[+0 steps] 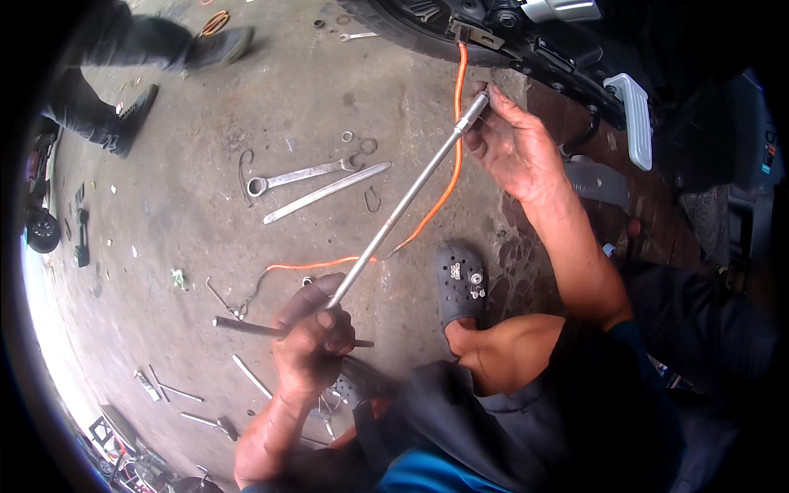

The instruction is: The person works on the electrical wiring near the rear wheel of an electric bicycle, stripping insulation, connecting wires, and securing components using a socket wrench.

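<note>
My left hand (312, 337) is closed on the dark crossbar of a long T-handle socket wrench (403, 200), whose steel shaft slants up to the right. My right hand (511, 140), palm upward with curled fingers, holds the wrench's socket end near the motorbike's wheel (393, 29). An orange hose (448, 193) runs from a metal fitting at the wheel down past my right hand and bends left along the floor. A combination wrench (300, 175) and a flat steel lever (325, 193) lie left of the shaft.
Another person's legs (115, 115) stand at the upper left. My sandalled foot (456, 287) is below the shaft. A white footrest (631, 119) juts from the motorbike at right. More tools (205, 419) and rings lie scattered on the concrete floor (181, 222), with assorted parts at the lower left.
</note>
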A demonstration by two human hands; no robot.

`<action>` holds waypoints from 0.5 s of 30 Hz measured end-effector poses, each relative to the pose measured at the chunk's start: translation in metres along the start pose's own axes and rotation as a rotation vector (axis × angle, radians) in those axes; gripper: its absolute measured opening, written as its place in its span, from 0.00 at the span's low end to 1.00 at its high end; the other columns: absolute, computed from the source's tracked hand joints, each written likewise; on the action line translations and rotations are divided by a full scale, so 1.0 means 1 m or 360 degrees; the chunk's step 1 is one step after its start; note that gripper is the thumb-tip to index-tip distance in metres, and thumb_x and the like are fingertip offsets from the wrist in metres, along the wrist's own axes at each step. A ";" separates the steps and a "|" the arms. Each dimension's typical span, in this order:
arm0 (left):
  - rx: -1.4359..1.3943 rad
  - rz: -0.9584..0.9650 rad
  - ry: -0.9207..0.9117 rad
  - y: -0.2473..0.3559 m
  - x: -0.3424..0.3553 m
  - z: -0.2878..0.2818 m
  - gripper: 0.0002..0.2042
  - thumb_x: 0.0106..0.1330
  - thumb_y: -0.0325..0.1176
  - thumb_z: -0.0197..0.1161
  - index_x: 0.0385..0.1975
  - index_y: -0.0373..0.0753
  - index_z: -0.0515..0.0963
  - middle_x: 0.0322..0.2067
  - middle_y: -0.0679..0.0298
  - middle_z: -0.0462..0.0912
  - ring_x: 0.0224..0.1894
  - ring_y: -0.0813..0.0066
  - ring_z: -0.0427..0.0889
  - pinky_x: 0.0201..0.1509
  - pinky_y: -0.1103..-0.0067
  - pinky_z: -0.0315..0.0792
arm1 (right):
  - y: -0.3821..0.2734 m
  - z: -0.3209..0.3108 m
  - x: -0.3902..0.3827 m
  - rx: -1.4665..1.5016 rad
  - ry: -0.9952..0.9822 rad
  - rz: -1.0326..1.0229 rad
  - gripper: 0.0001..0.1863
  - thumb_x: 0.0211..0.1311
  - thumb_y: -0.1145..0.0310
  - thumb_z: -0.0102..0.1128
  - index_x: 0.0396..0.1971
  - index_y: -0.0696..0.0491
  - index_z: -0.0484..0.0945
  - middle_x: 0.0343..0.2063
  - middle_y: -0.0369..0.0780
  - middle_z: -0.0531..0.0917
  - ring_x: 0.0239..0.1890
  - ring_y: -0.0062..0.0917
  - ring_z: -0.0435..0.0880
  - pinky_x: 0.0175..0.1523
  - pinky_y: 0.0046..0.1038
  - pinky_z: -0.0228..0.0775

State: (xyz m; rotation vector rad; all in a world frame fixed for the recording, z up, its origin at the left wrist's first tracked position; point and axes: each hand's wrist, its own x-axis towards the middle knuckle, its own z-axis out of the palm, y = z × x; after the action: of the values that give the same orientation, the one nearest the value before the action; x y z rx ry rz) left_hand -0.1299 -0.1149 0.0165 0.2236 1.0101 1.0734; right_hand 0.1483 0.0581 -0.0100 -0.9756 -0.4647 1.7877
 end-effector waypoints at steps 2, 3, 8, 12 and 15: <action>0.0768 0.0393 -0.0158 -0.010 0.001 -0.007 0.22 0.61 0.34 0.60 0.51 0.26 0.70 0.23 0.65 0.74 0.20 0.80 0.68 0.21 0.82 0.62 | 0.001 0.000 0.001 -0.0025 0.0061 -0.0031 0.12 0.65 0.59 0.56 0.42 0.49 0.77 0.37 0.32 0.79 0.41 0.21 0.76 0.48 0.27 0.66; 0.1135 0.0544 -0.0160 -0.012 0.002 -0.003 0.21 0.62 0.33 0.60 0.51 0.26 0.71 0.24 0.64 0.75 0.22 0.80 0.70 0.26 0.83 0.65 | 0.000 -0.004 0.003 -0.0060 0.0084 -0.0066 0.12 0.65 0.59 0.56 0.42 0.50 0.77 0.37 0.32 0.79 0.42 0.22 0.77 0.49 0.27 0.66; 0.0460 0.0211 -0.0176 -0.042 0.010 0.007 0.22 0.65 0.36 0.62 0.54 0.28 0.70 0.28 0.63 0.77 0.27 0.78 0.74 0.31 0.83 0.69 | 0.003 -0.007 0.013 -0.0037 0.0160 -0.0169 0.13 0.66 0.59 0.55 0.43 0.52 0.76 0.37 0.34 0.80 0.42 0.24 0.79 0.49 0.28 0.67; 0.0370 0.0176 -0.0202 -0.069 0.019 0.020 0.23 0.66 0.37 0.60 0.55 0.26 0.68 0.28 0.63 0.76 0.29 0.78 0.75 0.33 0.81 0.71 | 0.003 0.001 0.030 0.0099 0.0133 -0.0239 0.13 0.68 0.61 0.52 0.43 0.54 0.76 0.37 0.37 0.80 0.41 0.25 0.79 0.50 0.28 0.70; 0.0360 0.0279 -0.0162 -0.082 0.030 0.028 0.24 0.67 0.38 0.60 0.55 0.26 0.68 0.29 0.62 0.77 0.29 0.79 0.75 0.33 0.81 0.71 | 0.002 0.007 0.036 0.0150 0.0145 -0.0321 0.12 0.67 0.61 0.54 0.40 0.54 0.76 0.36 0.38 0.80 0.40 0.27 0.78 0.48 0.30 0.71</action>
State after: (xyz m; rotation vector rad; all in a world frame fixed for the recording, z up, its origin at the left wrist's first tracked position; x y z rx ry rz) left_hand -0.0537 -0.1239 -0.0343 0.5541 1.0332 1.0933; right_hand 0.1351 0.0908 -0.0218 -0.9072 -0.4036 1.5636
